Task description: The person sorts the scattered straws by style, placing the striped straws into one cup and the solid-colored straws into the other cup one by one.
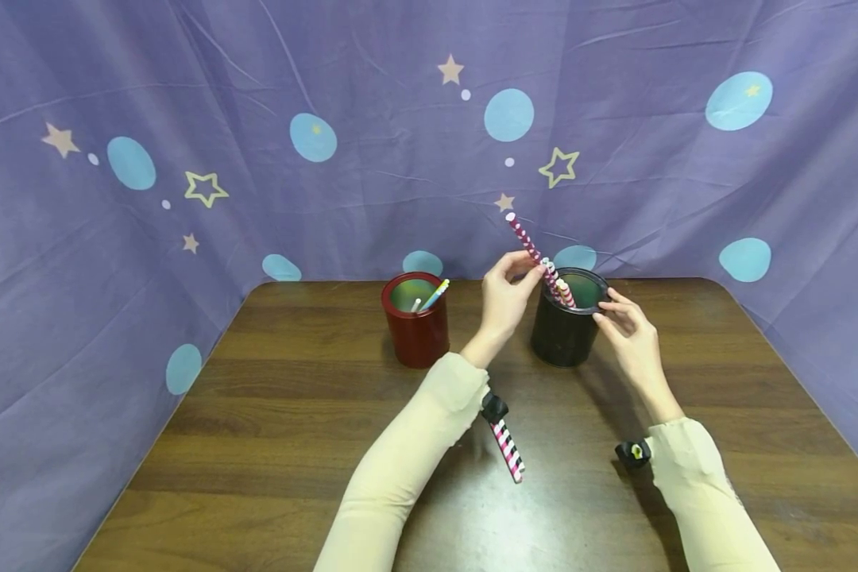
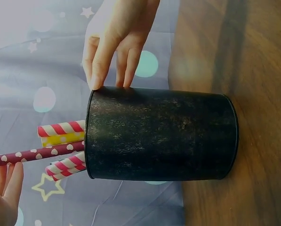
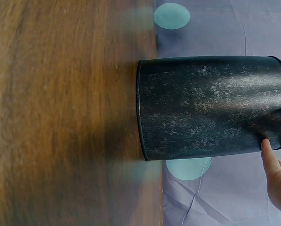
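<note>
My left hand (image 1: 506, 298) pinches a maroon paper straw with white hearts (image 2: 32, 154) near the black can's mouth. Its lower end is inside the black can (image 1: 561, 338), which stands upright on the table. Red-and-white striped straws (image 2: 65, 165) and a yellow dotted one (image 2: 62, 138) stick out of the same can beside it. On the can's right side, my right hand (image 1: 636, 342) holds the rim between thumb and fingers. The can's wall hides the straws' lower ends in the left wrist view.
To the left stands a red can (image 1: 418, 338) with a blue-and-yellow straw (image 1: 438, 294) and a pale one in it. Pink-and-white and black-and-white striped straws (image 1: 508, 453) lie on the wooden table (image 1: 279, 445), partly behind the left wrist. A patterned purple curtain (image 1: 386, 214) hangs behind.
</note>
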The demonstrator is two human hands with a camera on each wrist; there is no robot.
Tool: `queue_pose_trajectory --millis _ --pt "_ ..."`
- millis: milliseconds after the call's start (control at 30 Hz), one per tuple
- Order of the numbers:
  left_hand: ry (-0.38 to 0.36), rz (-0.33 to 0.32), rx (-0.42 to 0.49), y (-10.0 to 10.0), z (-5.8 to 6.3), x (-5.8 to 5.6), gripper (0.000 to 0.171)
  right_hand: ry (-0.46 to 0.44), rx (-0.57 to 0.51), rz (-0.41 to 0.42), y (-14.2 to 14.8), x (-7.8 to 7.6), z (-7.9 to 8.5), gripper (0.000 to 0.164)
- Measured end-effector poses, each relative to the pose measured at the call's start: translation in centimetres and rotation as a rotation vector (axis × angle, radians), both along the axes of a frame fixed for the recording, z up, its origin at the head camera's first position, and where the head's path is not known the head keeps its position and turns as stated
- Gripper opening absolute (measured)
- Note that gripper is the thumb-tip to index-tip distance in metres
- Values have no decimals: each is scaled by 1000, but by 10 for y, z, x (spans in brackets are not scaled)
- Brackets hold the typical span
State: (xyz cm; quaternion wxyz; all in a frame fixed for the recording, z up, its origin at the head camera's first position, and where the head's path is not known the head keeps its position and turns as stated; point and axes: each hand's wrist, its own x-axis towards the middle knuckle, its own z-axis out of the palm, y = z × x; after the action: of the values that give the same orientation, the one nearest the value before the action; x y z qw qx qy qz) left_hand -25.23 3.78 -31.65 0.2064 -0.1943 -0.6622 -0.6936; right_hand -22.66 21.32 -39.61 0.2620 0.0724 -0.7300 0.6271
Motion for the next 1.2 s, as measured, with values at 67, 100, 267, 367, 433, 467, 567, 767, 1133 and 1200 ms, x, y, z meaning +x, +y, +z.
queue_pose_trajectory --millis 67,100,267,367,433,467,567,767,1133,1200 --pt "-4 -5 -25 1 1 -1 18 1 0 0 0 0 0 23" --pt "-13 -8 -38 1 1 -2 17 1 0 0 0 0 0 23" --pt "-26 14 -105 4 -12 -16 16 6 -3 3 -1 0 0 23" --pt "-22 37 -159 6 -26 -29 16 11 -3 5 -1 0 -1 23" --pt "-23 38 -187 8 -30 -34 16 15 1 6 -1 -1 -1 23" --pt "-32 38 -207 8 -31 -35 17 16 3 6 -1 -1 -1 23" --pt "-37 39 -241 10 -31 -35 17 15 8 3 -1 -1 -1 23" --pt "-53 55 -322 13 -35 -35 17 16 0 5 0 -1 -2 23" --pt "-110 44 -358 4 -52 -30 21 18 -5 6 0 -1 -2 23" --pt "-110 37 -381 1 -56 -28 20 18 -3 7 0 -1 -1 23"
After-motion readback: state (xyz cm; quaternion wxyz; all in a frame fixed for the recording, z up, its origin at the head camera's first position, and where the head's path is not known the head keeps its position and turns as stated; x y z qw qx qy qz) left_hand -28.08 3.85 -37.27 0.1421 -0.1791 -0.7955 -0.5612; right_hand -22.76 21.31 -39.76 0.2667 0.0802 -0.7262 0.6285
